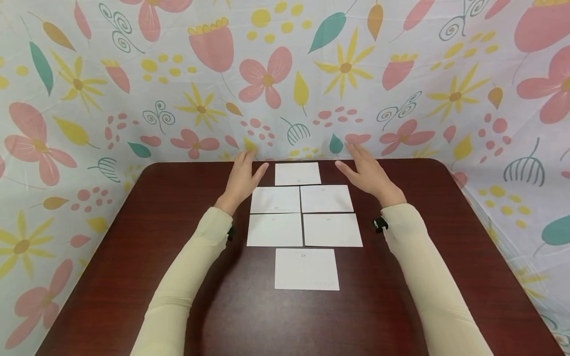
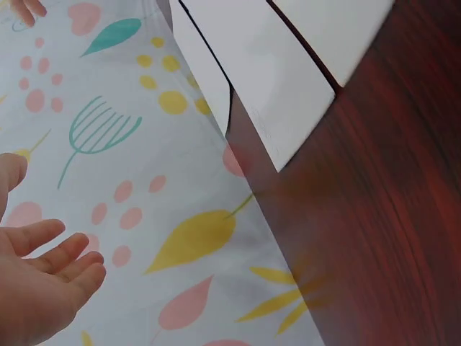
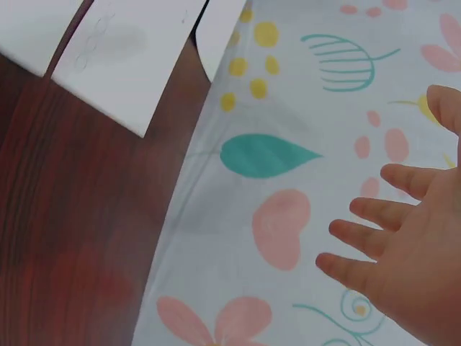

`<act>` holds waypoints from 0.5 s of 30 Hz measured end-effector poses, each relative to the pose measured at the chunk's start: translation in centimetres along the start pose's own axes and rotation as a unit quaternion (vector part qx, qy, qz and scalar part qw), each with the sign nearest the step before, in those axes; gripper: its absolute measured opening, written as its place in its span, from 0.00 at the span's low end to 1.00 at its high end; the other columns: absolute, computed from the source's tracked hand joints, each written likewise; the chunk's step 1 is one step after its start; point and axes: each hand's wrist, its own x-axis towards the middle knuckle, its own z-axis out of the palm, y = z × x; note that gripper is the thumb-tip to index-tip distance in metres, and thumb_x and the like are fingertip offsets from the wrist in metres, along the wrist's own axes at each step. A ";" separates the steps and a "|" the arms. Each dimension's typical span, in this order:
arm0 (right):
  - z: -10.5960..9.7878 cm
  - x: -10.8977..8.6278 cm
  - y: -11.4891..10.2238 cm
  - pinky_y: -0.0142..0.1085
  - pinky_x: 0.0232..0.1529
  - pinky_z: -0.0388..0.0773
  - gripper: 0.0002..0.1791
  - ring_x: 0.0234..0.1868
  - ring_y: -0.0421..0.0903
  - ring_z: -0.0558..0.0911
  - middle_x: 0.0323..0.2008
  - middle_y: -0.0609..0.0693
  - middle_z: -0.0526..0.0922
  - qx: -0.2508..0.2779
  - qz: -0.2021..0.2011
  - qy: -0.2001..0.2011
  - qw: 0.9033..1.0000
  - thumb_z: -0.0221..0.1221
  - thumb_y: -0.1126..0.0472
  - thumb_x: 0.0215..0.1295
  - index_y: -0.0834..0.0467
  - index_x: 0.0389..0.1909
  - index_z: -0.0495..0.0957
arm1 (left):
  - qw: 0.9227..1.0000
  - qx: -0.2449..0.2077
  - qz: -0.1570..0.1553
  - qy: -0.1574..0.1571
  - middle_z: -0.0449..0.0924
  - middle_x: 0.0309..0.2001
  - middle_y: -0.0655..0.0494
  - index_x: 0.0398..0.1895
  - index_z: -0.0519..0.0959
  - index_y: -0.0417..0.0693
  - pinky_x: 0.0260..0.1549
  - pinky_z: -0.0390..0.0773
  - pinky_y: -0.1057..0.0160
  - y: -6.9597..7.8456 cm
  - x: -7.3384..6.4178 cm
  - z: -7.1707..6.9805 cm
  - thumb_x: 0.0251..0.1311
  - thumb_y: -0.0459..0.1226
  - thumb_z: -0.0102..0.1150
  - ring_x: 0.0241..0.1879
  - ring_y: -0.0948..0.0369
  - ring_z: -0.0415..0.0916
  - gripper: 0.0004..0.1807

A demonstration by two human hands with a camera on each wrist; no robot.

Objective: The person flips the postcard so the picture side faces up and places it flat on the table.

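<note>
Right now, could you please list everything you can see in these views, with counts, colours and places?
cards: six, white, lying flat mid-table, one at the far end, two pairs side by side, one nearest the person.
table: one, dark reddish-brown wood, under the cards.
cloth: one, white with pink, yellow and teal flowers and leaves, behind and beside the table.
sleeves: two, cream, on both forearms.
left hand: one, fingers straight, raised left of the far card, holding nothing.
right hand: one, fingers straight, raised right of the far card, holding nothing.
</note>
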 end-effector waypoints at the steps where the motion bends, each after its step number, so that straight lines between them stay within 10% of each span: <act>1: 0.1 0.2 -0.1 0.60 0.70 0.43 0.44 0.75 0.60 0.44 0.76 0.60 0.42 0.010 0.000 -0.003 1.000 0.46 0.36 0.70 0.56 0.77 0.42 | 1.000 -0.010 -0.007 -0.003 0.56 0.69 0.41 0.72 0.57 0.39 0.66 0.60 0.51 0.1 0.2 0.1 0.71 0.52 0.46 0.70 0.48 0.52 0.35; 15: 2.7 3.5 0.1 0.56 0.70 0.50 0.37 0.74 0.59 0.50 0.74 0.61 0.49 0.126 0.045 0.004 0.991 0.41 0.43 0.75 0.60 0.75 0.48 | 0.988 -0.138 -0.068 0.003 0.64 0.65 0.38 0.69 0.61 0.35 0.58 0.71 0.51 -0.2 2.8 2.7 0.71 0.43 0.49 0.62 0.46 0.65 0.29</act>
